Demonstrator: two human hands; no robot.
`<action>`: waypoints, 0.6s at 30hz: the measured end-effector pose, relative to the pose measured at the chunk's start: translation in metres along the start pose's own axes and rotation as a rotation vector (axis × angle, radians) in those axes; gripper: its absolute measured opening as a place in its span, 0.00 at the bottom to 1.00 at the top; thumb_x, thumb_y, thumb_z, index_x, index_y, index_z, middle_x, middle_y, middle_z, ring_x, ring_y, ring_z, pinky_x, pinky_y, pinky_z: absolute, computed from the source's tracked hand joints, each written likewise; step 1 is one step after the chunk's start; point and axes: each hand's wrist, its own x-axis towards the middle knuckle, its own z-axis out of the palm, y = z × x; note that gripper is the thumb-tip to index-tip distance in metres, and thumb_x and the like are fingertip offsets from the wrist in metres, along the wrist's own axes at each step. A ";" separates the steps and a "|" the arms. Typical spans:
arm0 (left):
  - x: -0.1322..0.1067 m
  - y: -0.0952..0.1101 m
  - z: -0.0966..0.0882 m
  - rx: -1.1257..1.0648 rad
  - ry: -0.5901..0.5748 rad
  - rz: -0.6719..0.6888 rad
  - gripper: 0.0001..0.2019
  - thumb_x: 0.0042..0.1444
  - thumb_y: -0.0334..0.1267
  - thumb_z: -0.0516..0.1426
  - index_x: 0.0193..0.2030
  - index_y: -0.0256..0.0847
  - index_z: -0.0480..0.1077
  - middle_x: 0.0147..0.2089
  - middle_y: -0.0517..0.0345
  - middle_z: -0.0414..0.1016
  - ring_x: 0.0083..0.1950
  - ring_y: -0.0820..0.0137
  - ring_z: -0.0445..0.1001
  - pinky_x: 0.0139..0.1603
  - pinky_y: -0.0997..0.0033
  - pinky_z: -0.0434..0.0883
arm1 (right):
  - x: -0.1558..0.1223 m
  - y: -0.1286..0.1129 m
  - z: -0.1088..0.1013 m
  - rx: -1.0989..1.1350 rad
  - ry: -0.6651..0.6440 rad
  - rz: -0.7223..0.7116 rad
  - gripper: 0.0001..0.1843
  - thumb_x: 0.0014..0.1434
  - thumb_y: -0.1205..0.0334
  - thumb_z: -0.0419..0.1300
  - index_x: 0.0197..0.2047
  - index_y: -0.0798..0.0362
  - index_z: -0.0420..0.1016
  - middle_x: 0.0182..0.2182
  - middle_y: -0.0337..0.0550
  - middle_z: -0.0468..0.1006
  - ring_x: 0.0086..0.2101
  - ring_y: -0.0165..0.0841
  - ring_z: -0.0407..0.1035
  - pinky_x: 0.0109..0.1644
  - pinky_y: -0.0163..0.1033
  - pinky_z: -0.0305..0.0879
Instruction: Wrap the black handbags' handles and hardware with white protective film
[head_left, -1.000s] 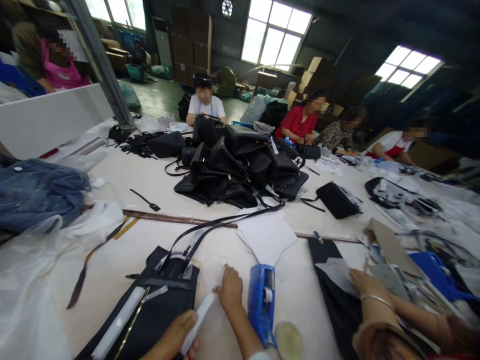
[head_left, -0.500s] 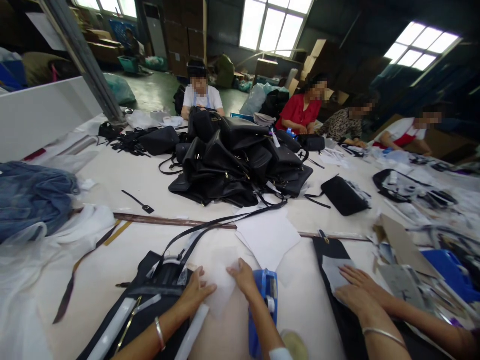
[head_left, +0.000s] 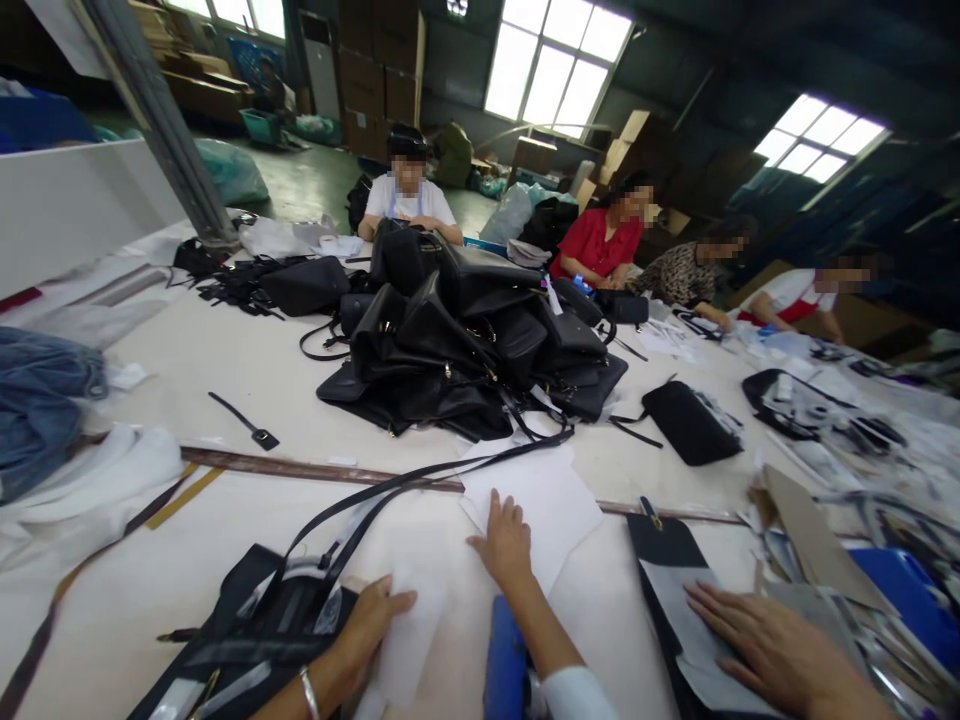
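My left hand (head_left: 371, 625) pinches a thin, translucent white sheet of paper (head_left: 409, 640) over the front of the table. Beside that hand lies a black handbag (head_left: 262, 600) with long straps, white wrapping on parts of it and gold-coloured hardware. My right hand (head_left: 506, 540), fingers stretched out, is over the near edge of a stack of white paper (head_left: 555, 500); whether it touches the paper I cannot tell. Under my right forearm stands a blue tape dispenser (head_left: 504, 655), partly hidden.
At the right, a co-worker's hand (head_left: 757, 630) lies on a translucent sheet over a black bag piece (head_left: 667, 545). A heap of black handbags (head_left: 450, 350) fills the table's middle. A strap piece (head_left: 244, 420) lies left of it. Several people work across the table.
My right hand has left the thin sheet and moved forward to the paper stack. My left hand keeps the sheet and has shifted slightly toward me. The co-worker's hand has slid lower.
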 end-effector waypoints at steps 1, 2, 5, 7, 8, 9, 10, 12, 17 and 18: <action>0.004 0.001 0.000 -0.017 0.007 0.027 0.13 0.42 0.47 0.63 0.32 0.40 0.71 0.32 0.56 0.78 0.39 0.58 0.75 0.37 0.67 0.70 | 0.006 0.002 0.002 -0.046 -0.005 -0.007 0.48 0.50 0.54 0.67 0.67 0.57 0.47 0.62 0.68 0.57 0.57 0.56 0.56 0.52 0.57 0.58; 0.008 0.001 0.000 -0.028 0.020 0.052 0.12 0.42 0.45 0.63 0.30 0.40 0.71 0.30 0.57 0.77 0.36 0.60 0.74 0.36 0.67 0.70 | 0.012 0.004 0.003 -0.077 -0.014 -0.016 0.49 0.50 0.54 0.67 0.68 0.57 0.46 0.62 0.70 0.56 0.56 0.57 0.56 0.51 0.57 0.59; 0.017 0.005 0.002 0.006 0.061 0.059 0.11 0.42 0.42 0.62 0.29 0.39 0.69 0.28 0.59 0.75 0.32 0.63 0.72 0.34 0.67 0.69 | 0.023 0.006 0.004 -0.096 -0.054 -0.058 0.46 0.53 0.56 0.64 0.68 0.61 0.46 0.59 0.74 0.59 0.53 0.58 0.60 0.49 0.57 0.61; 0.022 0.008 0.006 0.036 0.071 0.046 0.10 0.42 0.41 0.62 0.30 0.39 0.69 0.29 0.58 0.75 0.33 0.63 0.72 0.34 0.67 0.68 | 0.028 0.011 -0.001 -0.089 -0.093 -0.097 0.38 0.57 0.63 0.58 0.67 0.63 0.48 0.55 0.74 0.63 0.50 0.54 0.64 0.47 0.55 0.63; 0.025 0.011 0.008 0.046 0.081 0.039 0.10 0.42 0.41 0.61 0.30 0.39 0.69 0.30 0.57 0.75 0.34 0.62 0.72 0.35 0.67 0.68 | 0.032 0.015 -0.006 -0.089 -0.118 -0.117 0.35 0.58 0.67 0.54 0.67 0.63 0.49 0.53 0.72 0.67 0.48 0.52 0.67 0.46 0.53 0.64; 0.028 0.013 0.011 0.054 0.094 0.034 0.10 0.43 0.41 0.61 0.30 0.39 0.68 0.31 0.57 0.75 0.35 0.62 0.72 0.36 0.67 0.68 | 0.035 0.020 -0.012 -0.090 -0.142 -0.133 0.32 0.59 0.71 0.50 0.66 0.64 0.51 0.49 0.69 0.70 0.46 0.49 0.68 0.45 0.50 0.65; 0.031 0.016 0.014 0.061 0.116 0.034 0.10 0.43 0.41 0.60 0.31 0.39 0.68 0.32 0.56 0.75 0.36 0.61 0.72 0.36 0.66 0.68 | 0.039 0.025 -0.019 -0.091 -0.167 -0.145 0.30 0.59 0.74 0.47 0.65 0.64 0.53 0.46 0.66 0.72 0.44 0.47 0.70 0.45 0.48 0.65; 0.040 0.021 0.023 0.075 0.160 0.040 0.10 0.44 0.41 0.60 0.31 0.39 0.67 0.32 0.56 0.74 0.37 0.61 0.72 0.37 0.67 0.67 | 0.047 0.036 -0.032 -0.087 -0.205 -0.167 0.27 0.59 0.76 0.44 0.62 0.63 0.57 0.42 0.61 0.75 0.42 0.44 0.72 0.44 0.46 0.64; 0.081 0.035 0.059 0.117 0.047 0.096 0.11 0.48 0.43 0.60 0.31 0.38 0.66 0.31 0.56 0.73 0.34 0.63 0.72 0.34 0.68 0.66 | 0.060 0.055 -0.054 -0.072 -0.254 -0.192 0.24 0.61 0.72 0.45 0.60 0.59 0.59 0.38 0.54 0.78 0.40 0.41 0.73 0.43 0.41 0.63; 0.091 0.038 0.067 0.123 0.023 0.106 0.10 0.49 0.43 0.59 0.32 0.38 0.67 0.31 0.54 0.73 0.34 0.63 0.72 0.34 0.68 0.66 | 0.061 0.056 -0.055 -0.069 -0.258 -0.187 0.23 0.61 0.72 0.45 0.60 0.59 0.59 0.38 0.54 0.79 0.40 0.40 0.73 0.43 0.40 0.63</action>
